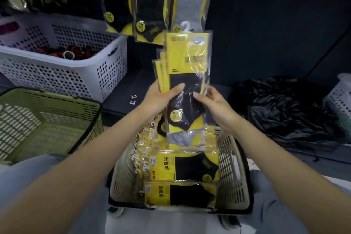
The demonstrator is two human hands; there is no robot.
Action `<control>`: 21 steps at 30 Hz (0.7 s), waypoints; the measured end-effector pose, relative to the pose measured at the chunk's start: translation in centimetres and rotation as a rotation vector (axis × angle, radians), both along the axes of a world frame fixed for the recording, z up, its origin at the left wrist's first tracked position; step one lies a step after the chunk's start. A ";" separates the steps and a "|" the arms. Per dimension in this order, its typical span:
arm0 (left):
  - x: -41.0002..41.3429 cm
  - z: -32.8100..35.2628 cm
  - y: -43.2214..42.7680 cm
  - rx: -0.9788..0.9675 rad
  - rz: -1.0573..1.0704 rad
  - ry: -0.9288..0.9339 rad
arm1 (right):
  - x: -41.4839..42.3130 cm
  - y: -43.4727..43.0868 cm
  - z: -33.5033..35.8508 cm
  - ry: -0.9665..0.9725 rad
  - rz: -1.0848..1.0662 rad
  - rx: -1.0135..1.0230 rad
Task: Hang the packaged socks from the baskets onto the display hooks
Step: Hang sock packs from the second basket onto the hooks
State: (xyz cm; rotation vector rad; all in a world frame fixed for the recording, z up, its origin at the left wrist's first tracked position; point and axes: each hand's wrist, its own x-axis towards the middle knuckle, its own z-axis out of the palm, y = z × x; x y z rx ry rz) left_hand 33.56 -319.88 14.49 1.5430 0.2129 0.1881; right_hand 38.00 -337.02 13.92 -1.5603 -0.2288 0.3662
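Observation:
My left hand [159, 99] grips a fanned stack of yellow-and-black sock packs [187, 66], held upright in the middle of the view, thumb across the front pack. My right hand [213, 103] pinches the front pack's right edge at the same height. A white plastic hanger hook [185, 25] sticks up from the top of the front pack. Below my hands, a beige basket [232, 173] on my lap holds more sock packs [182, 169] lying flat. Three sock packs [152, 4] hang on the dark display wall above.
An olive-green basket [47, 123] sits at my left. Behind it stands a white perforated basket [79, 70] with dark red items. A crumpled black plastic bag [284, 108] lies on the low shelf at right, with another white basket [340, 99] at the far right edge.

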 end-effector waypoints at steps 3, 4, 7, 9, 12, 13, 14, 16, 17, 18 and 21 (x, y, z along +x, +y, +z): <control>0.8 1.0 -0.7 0.074 -0.076 -0.122 | 1.0 -0.5 0.7 -0.085 0.079 0.043; 0.9 0.9 -0.7 0.110 -0.109 -0.137 | 1.1 -0.7 0.5 -0.096 0.093 0.022; 0.6 -1.1 -0.3 0.270 -0.277 -0.088 | 0.9 -1.6 -1.8 -0.082 0.108 -0.131; 0.0 -3.7 -0.1 0.367 -0.375 0.056 | 0.3 -2.0 -3.8 -0.058 0.129 -0.287; -0.8 -6.9 0.3 0.381 -0.426 0.243 | -0.3 -2.3 -6.2 -0.083 0.140 -0.391; -1.0 -7.4 0.3 0.338 -0.420 0.263 | -0.4 -2.3 -6.6 -0.099 0.130 -0.389; -1.0 -7.6 0.4 0.305 -0.405 0.261 | -0.5 -2.2 -6.7 -0.117 0.117 -0.383; -0.9 -7.3 0.5 0.309 -0.366 0.218 | -0.4 -2.0 -6.4 -0.152 0.084 -0.371; -0.7 -6.9 0.5 0.316 -0.346 0.187 | -0.2 -1.9 -6.0 -0.161 0.069 -0.347; -0.4 -6.1 0.7 0.308 -0.325 0.153 | 0.0 -1.8 -5.4 -0.166 0.048 -0.296; 1.0 -2.7 1.5 0.248 -0.265 0.059 | 0.8 -0.9 -2.4 -0.179 -0.055 -0.081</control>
